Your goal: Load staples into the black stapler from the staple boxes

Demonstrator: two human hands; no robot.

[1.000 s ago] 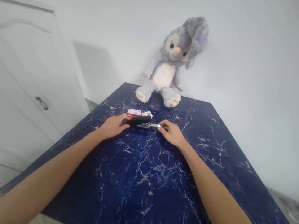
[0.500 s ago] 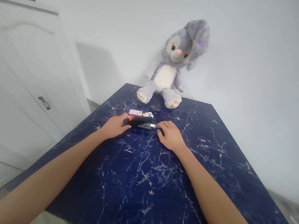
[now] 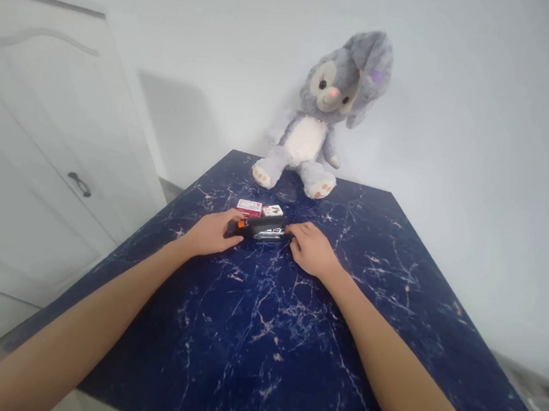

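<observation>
A black stapler (image 3: pixel 264 226) with an orange part and silvery metal lies across the table between both hands. My left hand (image 3: pixel 212 231) grips its left end, thumb on the near side and fingers on the far side. At the right end, the curled fingers of my right hand (image 3: pixel 310 248) close on the stapler's tip. Just behind the stapler are a red and white small box (image 3: pixel 249 207) and a smaller white box (image 3: pixel 272 210).
The blue marbled table (image 3: pixel 258 337) spreads out below the hands. A grey plush rabbit (image 3: pixel 307 136) sits at its far edge against the wall. To the left stands a white cabinet (image 3: pixel 37 136) with a dark handle.
The stapler's top and base look closer together at the right, and its orange part shows more. The camera view has shifted slightly.
</observation>
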